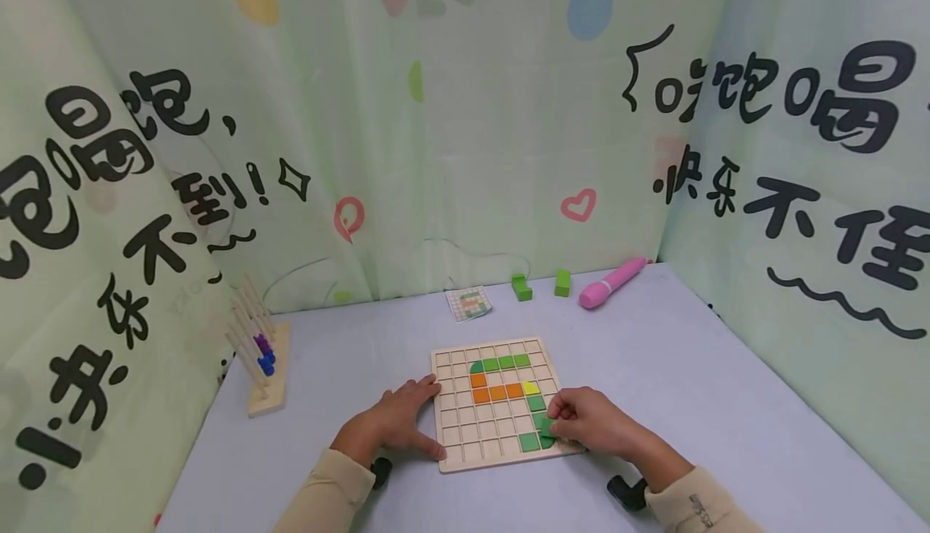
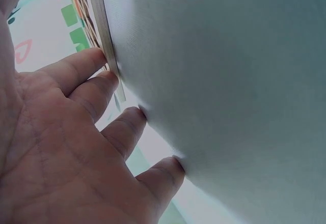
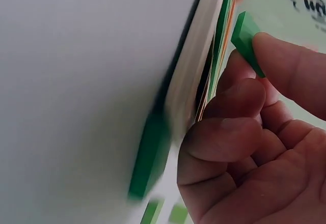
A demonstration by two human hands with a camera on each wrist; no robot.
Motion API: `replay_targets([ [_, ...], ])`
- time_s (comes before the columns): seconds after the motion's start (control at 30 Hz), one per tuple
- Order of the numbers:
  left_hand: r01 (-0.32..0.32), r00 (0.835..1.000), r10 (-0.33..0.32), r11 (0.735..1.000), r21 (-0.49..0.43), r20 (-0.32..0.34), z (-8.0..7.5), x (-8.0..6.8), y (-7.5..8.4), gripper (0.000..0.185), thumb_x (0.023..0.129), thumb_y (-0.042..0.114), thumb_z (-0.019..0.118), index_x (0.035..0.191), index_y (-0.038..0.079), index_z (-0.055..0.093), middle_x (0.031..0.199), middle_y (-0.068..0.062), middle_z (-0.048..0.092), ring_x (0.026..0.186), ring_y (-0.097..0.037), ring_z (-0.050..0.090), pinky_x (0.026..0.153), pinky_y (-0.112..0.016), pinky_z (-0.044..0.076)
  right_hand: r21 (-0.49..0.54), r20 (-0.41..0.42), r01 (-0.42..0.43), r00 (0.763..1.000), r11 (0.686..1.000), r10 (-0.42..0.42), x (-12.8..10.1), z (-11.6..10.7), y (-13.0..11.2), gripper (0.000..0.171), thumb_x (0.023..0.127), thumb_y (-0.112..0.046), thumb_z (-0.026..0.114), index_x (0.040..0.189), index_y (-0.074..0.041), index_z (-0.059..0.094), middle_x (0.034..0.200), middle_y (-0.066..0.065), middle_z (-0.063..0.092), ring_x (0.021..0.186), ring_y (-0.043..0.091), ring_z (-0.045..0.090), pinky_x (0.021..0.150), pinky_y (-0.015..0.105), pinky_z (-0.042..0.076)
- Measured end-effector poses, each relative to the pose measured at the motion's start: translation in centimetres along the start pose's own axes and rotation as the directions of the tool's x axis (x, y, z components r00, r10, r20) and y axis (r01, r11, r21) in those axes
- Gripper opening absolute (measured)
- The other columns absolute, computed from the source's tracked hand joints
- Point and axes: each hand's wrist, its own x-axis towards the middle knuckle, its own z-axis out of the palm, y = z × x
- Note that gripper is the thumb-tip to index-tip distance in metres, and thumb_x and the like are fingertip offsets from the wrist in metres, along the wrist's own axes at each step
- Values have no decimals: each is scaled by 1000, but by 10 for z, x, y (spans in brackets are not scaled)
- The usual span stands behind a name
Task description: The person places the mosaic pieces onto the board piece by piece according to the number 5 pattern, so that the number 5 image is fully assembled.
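A wooden grid board (image 1: 454, 428) lies on the table, bearing green, orange and yellow tiles in an S-like path. My left hand (image 1: 395, 416) rests at the board's left edge, fingers spread, with fingertips touching the rim and the tabletop in the left wrist view. Over the board's lower right, my right hand (image 1: 592, 420) pinches a green tile (image 3: 246, 40) between thumb and index finger, the other fingers curled. That tile is tilted and off the grid. Another dark green piece (image 3: 150, 155), blurred, shows beside the board's edge in the right wrist view. My right hand hides the board's lower right edge.
A pattern card (image 1: 469, 304), a green stepped block (image 1: 521, 287), another green block (image 1: 563, 283) and a pink pen-like stick (image 1: 613, 283) lie along the back. At left stands a wooden peg rack (image 1: 270, 396) with blue and purple beads. Printed curtains surround the table.
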Motion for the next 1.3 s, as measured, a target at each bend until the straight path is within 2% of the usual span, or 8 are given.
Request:
replay_targets([
  [0.23, 6, 1000, -6, 1000, 2, -1, 0, 0, 1, 109, 70, 50, 95, 159, 14, 42, 171, -3, 30, 157, -37, 26, 124, -67, 23, -72, 52, 87, 995, 994, -83, 7, 20, -22, 7, 93, -7, 73, 94, -8, 66, 81, -2, 61, 74, 12, 55, 63, 22, 45],
  [0.4, 6, 1000, -6, 1000, -3, 1, -1, -1, 2, 108, 71, 49, 95, 159, 14, 42, 171, -3, 30, 157, -38, 26, 124, -67, 24, -97, 73, 119, 991, 988, -112, 12, 30, -31, 6, 92, -6, 72, 91, -9, 67, 80, -4, 61, 73, 9, 55, 63, 22, 45],
  [0.53, 7, 1000, -7, 1000, -3, 5, -1, -2, 4, 108, 71, 49, 95, 158, 14, 42, 171, -3, 30, 157, -38, 26, 123, -67, 24, -92, 86, 121, 990, 988, -113, 15, 36, -34, 7, 92, -4, 72, 90, -9, 67, 79, -4, 61, 72, 9, 55, 62, 22, 45],
  [0.77, 9, 1000, -9, 1000, 6, 0, -2, -2, 4, 108, 70, 49, 95, 158, 13, 42, 171, -4, 31, 157, -37, 27, 124, -67, 24, -159, 71, 132, 990, 978, -122, 18, 42, -36, 14, 90, -3, 73, 87, -14, 65, 78, -7, 61, 71, 7, 54, 61, 22, 44],
  [1.1, 3, 1000, -3, 1000, 3, 3, -3, -4, 5, 108, 71, 48, 95, 158, 12, 43, 170, -5, 31, 157, -39, 26, 124, -68, 23, -163, 79, 125, 990, 979, -113, 17, 45, -39, 9, 90, -3, 71, 87, -11, 67, 74, -6, 58, 67, 6, 51, 58, 21, 41],
  [1.3, 5, 1000, -5, 1000, 0, -1, -3, -4, 5, 108, 71, 48, 95, 158, 13, 42, 170, -5, 31, 157, -38, 26, 124, -68, 22, -211, 62, 142, 989, 967, -132, 19, 47, -38, 14, 90, -5, 73, 84, -15, 67, 73, -8, 58, 66, 5, 50, 58, 21, 42],
])
